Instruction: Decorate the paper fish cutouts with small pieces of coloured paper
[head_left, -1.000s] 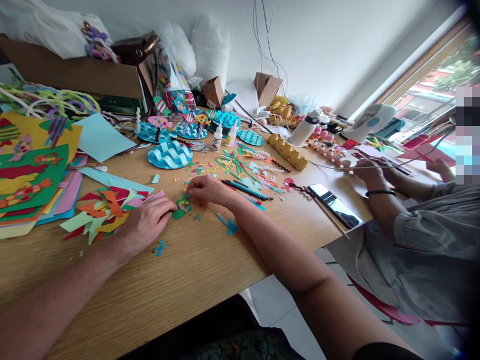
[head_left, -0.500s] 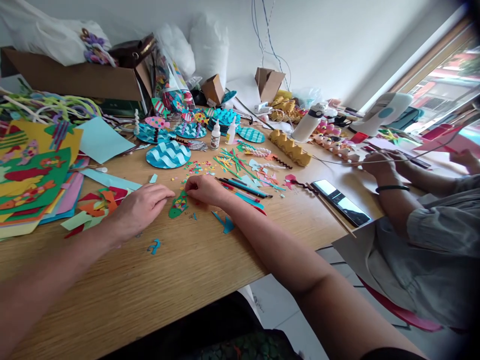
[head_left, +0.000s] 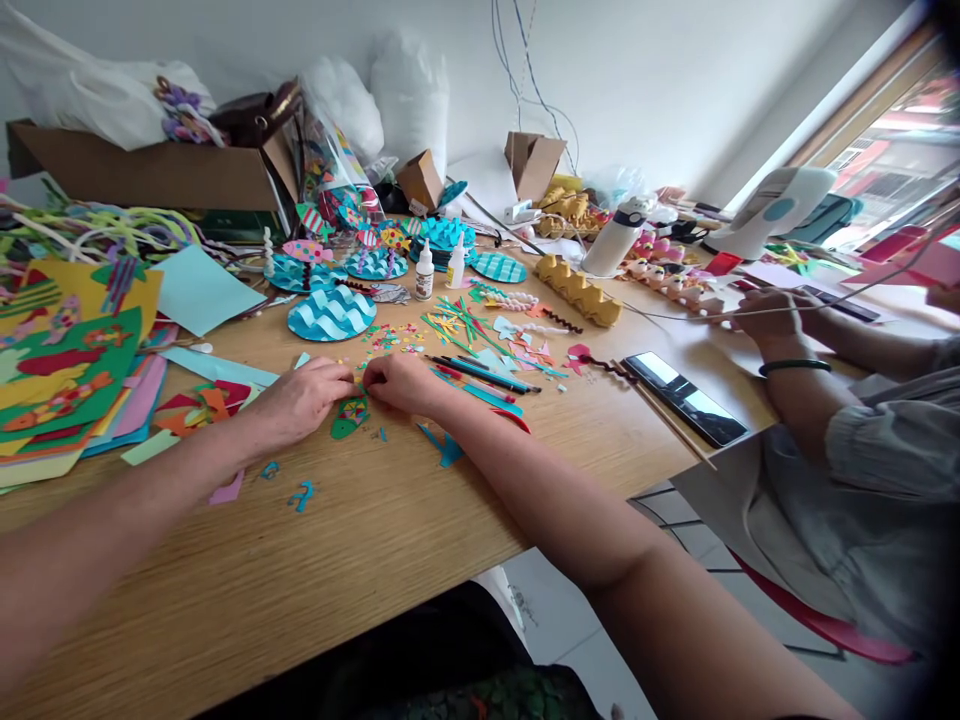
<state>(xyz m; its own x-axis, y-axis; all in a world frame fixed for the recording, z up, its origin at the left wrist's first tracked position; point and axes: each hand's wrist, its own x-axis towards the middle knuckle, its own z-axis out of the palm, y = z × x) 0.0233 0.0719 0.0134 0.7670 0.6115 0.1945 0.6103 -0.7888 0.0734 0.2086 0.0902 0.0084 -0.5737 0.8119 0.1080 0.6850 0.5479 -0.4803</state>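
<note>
A green paper fish with a colourful patterned body lies flat on the wooden table between my hands. My left hand is closed, its fingertips together over the upper end of the fish; anything in them is hidden. From the other side, my right hand pinches with curled fingers at that same end, which they partly cover. Just beyond my fingertips lie small coloured paper bits. Blue paper scraps rest near my right forearm, and more blue cuttings lie below my left wrist.
Pencils lie right of my hand, near a phone and a wooden stick. Glue bottles stand behind blue wavy paper discs. Coloured sheets pile up at left. Another person's hand works at right.
My left hand has moved slightly right, so its fingertips now almost meet my right hand's above the fish. The view has shifted a little; the fish stays on the table.
</note>
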